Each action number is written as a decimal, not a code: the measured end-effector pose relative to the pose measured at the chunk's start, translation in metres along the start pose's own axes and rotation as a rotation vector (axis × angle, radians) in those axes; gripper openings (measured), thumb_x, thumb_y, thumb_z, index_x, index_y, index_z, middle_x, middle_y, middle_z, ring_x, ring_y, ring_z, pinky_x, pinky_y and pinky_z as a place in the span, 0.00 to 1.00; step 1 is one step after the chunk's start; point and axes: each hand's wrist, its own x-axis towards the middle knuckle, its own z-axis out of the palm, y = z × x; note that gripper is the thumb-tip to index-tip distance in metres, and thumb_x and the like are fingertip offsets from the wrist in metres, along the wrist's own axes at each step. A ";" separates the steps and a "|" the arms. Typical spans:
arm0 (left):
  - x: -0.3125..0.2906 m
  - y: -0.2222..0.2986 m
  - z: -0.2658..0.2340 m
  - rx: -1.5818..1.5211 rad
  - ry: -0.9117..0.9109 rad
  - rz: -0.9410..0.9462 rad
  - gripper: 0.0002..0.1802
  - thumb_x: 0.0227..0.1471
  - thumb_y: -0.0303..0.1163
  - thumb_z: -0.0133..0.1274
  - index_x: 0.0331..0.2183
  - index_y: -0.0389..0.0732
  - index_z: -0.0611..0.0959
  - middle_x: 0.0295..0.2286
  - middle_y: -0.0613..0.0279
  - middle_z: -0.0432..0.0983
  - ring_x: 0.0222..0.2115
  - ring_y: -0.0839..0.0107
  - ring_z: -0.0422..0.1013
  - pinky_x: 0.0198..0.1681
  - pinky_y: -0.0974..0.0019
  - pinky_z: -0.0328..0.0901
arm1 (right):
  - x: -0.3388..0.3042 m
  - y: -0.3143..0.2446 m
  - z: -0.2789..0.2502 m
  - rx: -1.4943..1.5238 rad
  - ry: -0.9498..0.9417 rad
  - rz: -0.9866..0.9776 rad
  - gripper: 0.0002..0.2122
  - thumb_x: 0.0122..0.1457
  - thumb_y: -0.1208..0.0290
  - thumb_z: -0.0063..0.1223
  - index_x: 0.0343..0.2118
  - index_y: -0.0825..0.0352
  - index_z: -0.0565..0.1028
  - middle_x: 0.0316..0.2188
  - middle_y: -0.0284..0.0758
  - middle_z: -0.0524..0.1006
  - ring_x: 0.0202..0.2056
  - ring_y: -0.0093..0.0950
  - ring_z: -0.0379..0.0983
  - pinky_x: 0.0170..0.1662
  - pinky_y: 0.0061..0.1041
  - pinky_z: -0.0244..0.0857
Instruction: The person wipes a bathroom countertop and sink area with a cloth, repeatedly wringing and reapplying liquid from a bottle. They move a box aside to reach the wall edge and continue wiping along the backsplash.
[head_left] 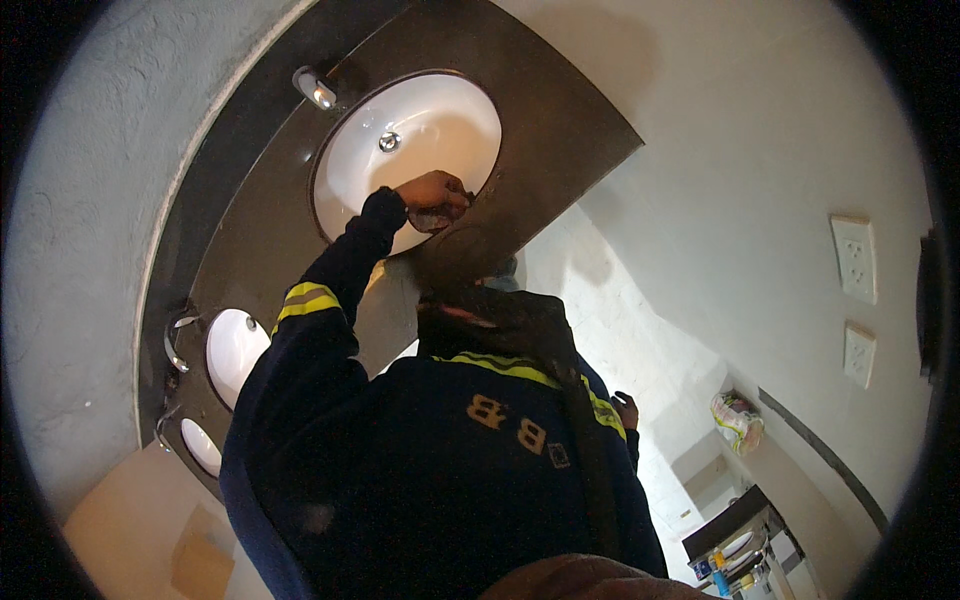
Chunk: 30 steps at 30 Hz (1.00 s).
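My left hand [436, 196] reaches over a white oval washbasin [350, 160] set into a dark countertop [560, 130]. Its fingers are closed, close to the basin's near right rim. What they hold, if anything, is too small and shadowed to make out. A chrome drain [389, 142] sits in the bowl, and a chrome tap [316, 88] stands beyond its far left rim. Down at my right side hangs my right hand [627, 409], partly hidden by my dark sleeve with yellow bands; its fingers are too dark to read.
Two more basins are along the counter to the left, the nearer one [235, 355] beside a curved tap [177, 345]. White sockets [853, 258] are on the right wall. A printed plastic bag [738, 422] lies low right, near a dark-framed shelf [730, 530] with bottles.
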 end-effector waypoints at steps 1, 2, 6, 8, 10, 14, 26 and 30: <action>0.001 0.002 0.004 -0.149 0.016 -0.031 0.19 0.52 0.44 0.60 0.35 0.37 0.85 0.30 0.57 0.81 0.32 0.68 0.75 0.39 0.63 0.68 | 0.000 0.000 0.000 0.051 -0.042 -0.058 0.18 0.56 0.69 0.59 0.51 0.61 0.73 0.37 0.41 0.79 0.35 0.33 0.79 0.33 0.35 0.72; 0.005 0.006 0.006 -0.213 0.099 0.004 0.19 0.52 0.44 0.59 0.35 0.37 0.85 0.30 0.57 0.81 0.31 0.68 0.75 0.39 0.63 0.68 | 0.000 -0.001 0.001 -0.006 -0.003 -0.019 0.18 0.57 0.69 0.58 0.51 0.61 0.73 0.36 0.41 0.79 0.35 0.33 0.79 0.33 0.35 0.72; 0.053 0.036 0.011 -0.441 0.419 -0.014 0.18 0.53 0.42 0.59 0.36 0.36 0.84 0.29 0.56 0.81 0.29 0.69 0.75 0.38 0.64 0.68 | 0.000 -0.004 0.001 -0.106 -0.012 -0.003 0.18 0.57 0.70 0.58 0.51 0.61 0.73 0.36 0.40 0.80 0.35 0.34 0.80 0.32 0.36 0.73; 0.095 0.047 -0.001 -0.535 0.592 -0.036 0.18 0.53 0.40 0.59 0.39 0.36 0.84 0.27 0.56 0.80 0.28 0.69 0.75 0.38 0.65 0.69 | 0.002 -0.004 -0.002 -0.001 -0.025 0.037 0.18 0.56 0.70 0.59 0.50 0.61 0.73 0.36 0.41 0.80 0.35 0.35 0.79 0.32 0.35 0.73; 0.136 0.047 -0.014 -1.023 0.645 -0.110 0.15 0.54 0.37 0.58 0.35 0.32 0.83 0.25 0.55 0.79 0.25 0.66 0.75 0.31 0.63 0.69 | 0.008 0.001 -0.008 -0.018 -0.002 0.033 0.18 0.56 0.70 0.58 0.50 0.62 0.73 0.36 0.42 0.79 0.36 0.36 0.79 0.32 0.35 0.73; 0.172 0.019 -0.042 -0.129 0.949 -0.055 0.20 0.51 0.27 0.56 0.48 0.40 0.79 0.33 0.52 0.81 0.34 0.60 0.77 0.37 0.63 0.71 | 0.036 0.023 -0.020 0.309 0.013 0.146 0.19 0.56 0.72 0.58 0.51 0.66 0.73 0.38 0.45 0.79 0.35 0.36 0.79 0.33 0.31 0.74; 0.133 0.030 -0.098 0.101 1.071 -0.494 0.19 0.60 0.36 0.43 0.51 0.43 0.77 0.42 0.61 0.80 0.43 0.67 0.76 0.44 0.68 0.71 | 0.042 -0.015 -0.055 -0.110 -0.014 -0.057 0.19 0.56 0.70 0.58 0.51 0.62 0.72 0.37 0.42 0.79 0.33 0.34 0.79 0.29 0.32 0.73; 0.125 -0.002 -0.110 0.134 1.105 -0.584 0.19 0.62 0.39 0.41 0.51 0.44 0.75 0.46 0.64 0.79 0.46 0.70 0.75 0.46 0.69 0.70 | 0.029 -0.042 -0.055 -0.065 -0.018 -0.034 0.18 0.57 0.71 0.58 0.52 0.61 0.72 0.38 0.42 0.78 0.34 0.35 0.79 0.30 0.32 0.72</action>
